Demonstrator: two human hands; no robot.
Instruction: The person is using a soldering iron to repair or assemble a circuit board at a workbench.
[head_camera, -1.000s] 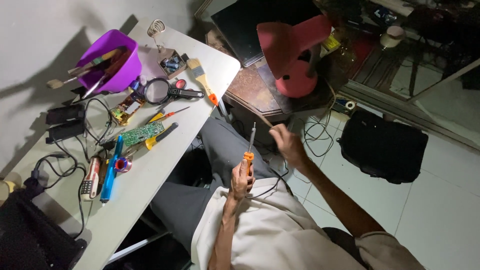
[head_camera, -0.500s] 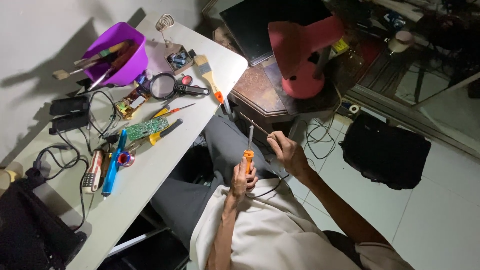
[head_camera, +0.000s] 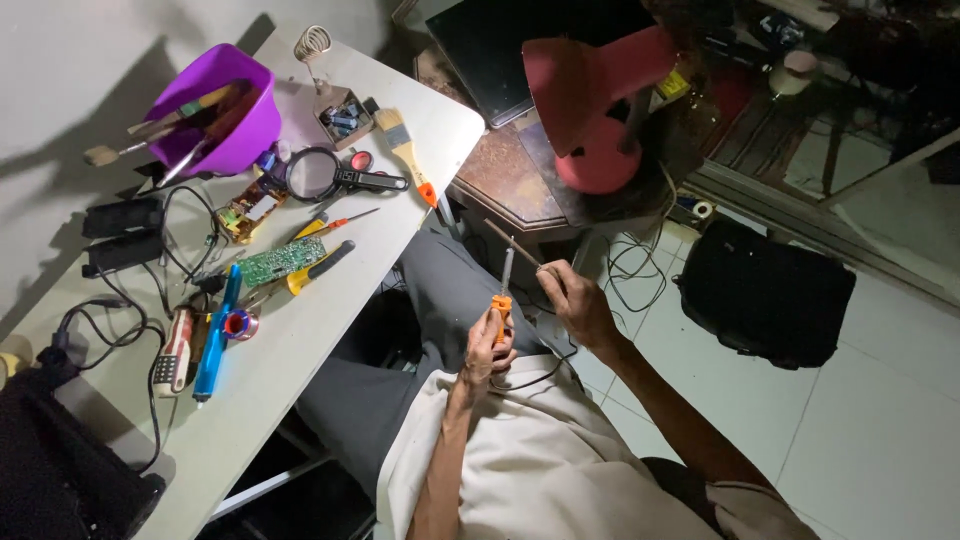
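My left hand (head_camera: 487, 347) grips a soldering iron (head_camera: 503, 295) with an orange collar, its metal tip pointing up over my lap. My right hand (head_camera: 573, 296) pinches a thin stick-like rod (head_camera: 513, 243) that slants up to the left, close beside the iron's tip. A dark cord (head_camera: 535, 375) loops under both hands across my lap. On the white table (head_camera: 300, 340) to the left lie a green circuit board (head_camera: 279, 262), a magnifying glass (head_camera: 318, 176) and a flat paintbrush (head_camera: 405, 152).
A purple bowl (head_camera: 222, 124) of tools stands at the table's far end, with black adapters (head_camera: 122, 233), cables and a blue tool (head_camera: 214, 339) nearer. A red desk lamp (head_camera: 596, 100) stands on a brown side table (head_camera: 513, 180). A black bag (head_camera: 765, 292) lies on the tiled floor.
The view has shifted slightly. My right hand has drawn closer to the left, bringing the thin rod beside the iron's tip. The left hand stays about where it was.
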